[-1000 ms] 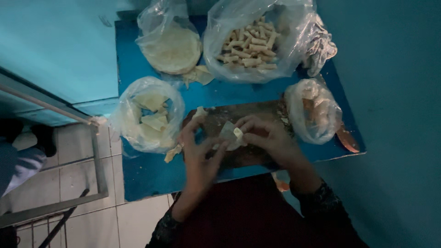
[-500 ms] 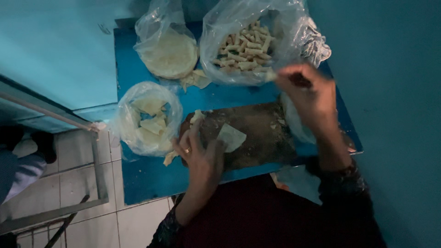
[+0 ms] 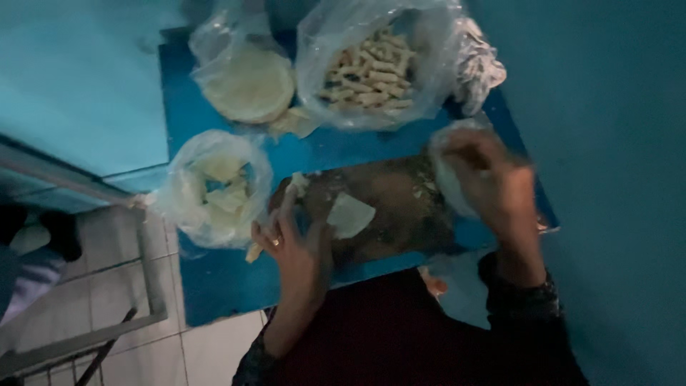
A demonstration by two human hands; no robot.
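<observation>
1. Left hand [image 3: 296, 246] lies flat on the near left part of a dark wooden board [image 3: 400, 204]; fingers [image 3: 286, 214] loosely spread, pointing away from the body, gripping nothing. A ring shows on one finger.
2. Pale pastry wrapper piece [image 3: 350, 214] lies flat on the board, just beside the left hand's thumb side; whether skin touches it cannot be told.
3. A smaller pale scrap [image 3: 299, 184] sits at the board's far left corner, near the left fingertips.
4. Right hand [image 3: 489, 179] is at the right end of the board, knuckles up, over the mouth of a small clear plastic bag [image 3: 446, 179]. The fingers are curled and blurred; cannot tell whether they pinch anything.
5. The board rests on a blue counter [image 3: 214, 286], between the two hands.
6. Left of the board: an open clear bag of cut wrapper pieces [image 3: 214, 189], close to the left hand.
7. Far side of the counter: a bag holding a round stack of wrappers [image 3: 246, 82], and beside it a large bag of rolled pastry sticks [image 3: 371, 68]. Crumpled plastic [image 3: 479, 68] lies to the right of that bag.
8. One small pale roll [image 3: 254, 252] lies on the counter at the left hand's outer edge.
9. Tiled floor [image 3: 107, 286] and a metal rail [image 3: 78, 343] show at lower left.
</observation>
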